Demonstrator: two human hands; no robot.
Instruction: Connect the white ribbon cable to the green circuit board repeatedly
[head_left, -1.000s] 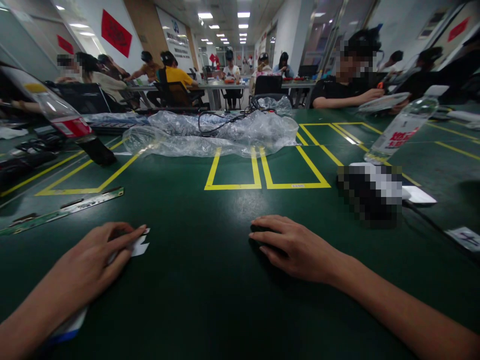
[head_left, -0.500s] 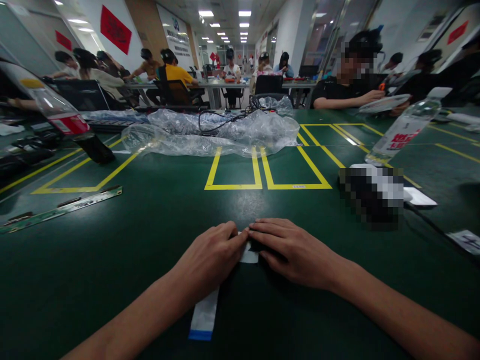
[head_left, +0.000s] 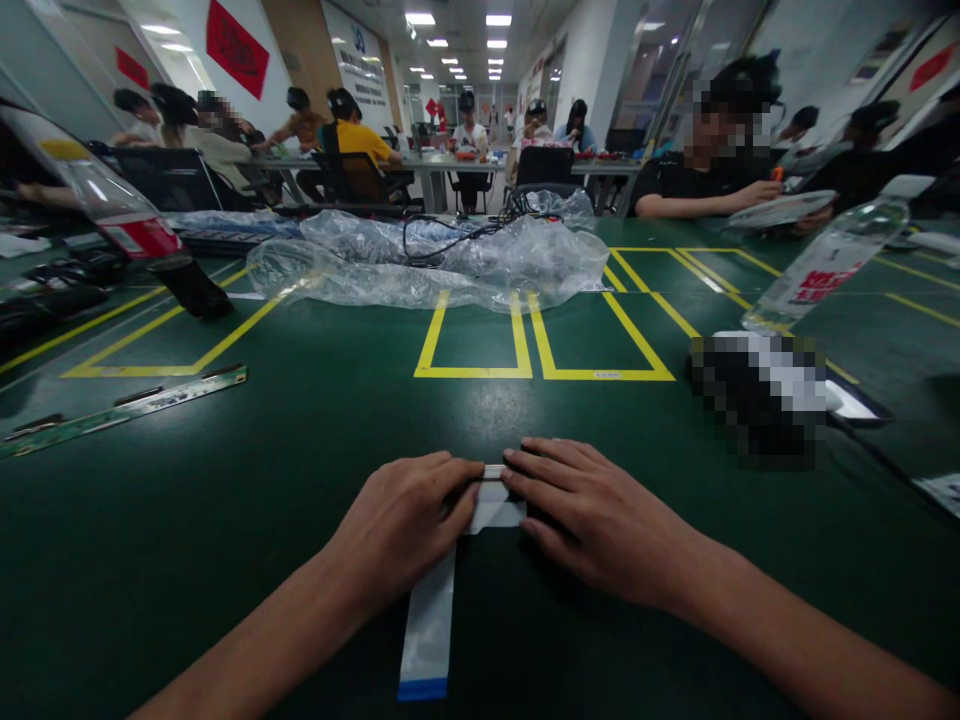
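My left hand (head_left: 409,515) and my right hand (head_left: 592,510) meet fingertip to fingertip near the front of the green table (head_left: 300,450). Between them lies the white end of a flat ribbon cable (head_left: 431,620), whose strip runs back toward me and ends in a blue tip. The left fingers are curled and pinch the cable's end. My right hand lies palm down over a small dark part, fingers pressed on it and touching the cable's end. What the dark part is stays hidden under the hand.
A long narrow green circuit board (head_left: 124,410) lies at the left. Crumpled clear plastic (head_left: 435,265) with a black wire sits behind yellow tape boxes (head_left: 544,375). Two bottles (head_left: 829,260) (head_left: 127,230) stand left and right. A blurred dark object (head_left: 757,395) rests at the right. People work at the tables beyond.
My left hand slid from the far left to the centre, bringing the ribbon cable with it, and now its end meets my right hand. The right hand has barely moved.
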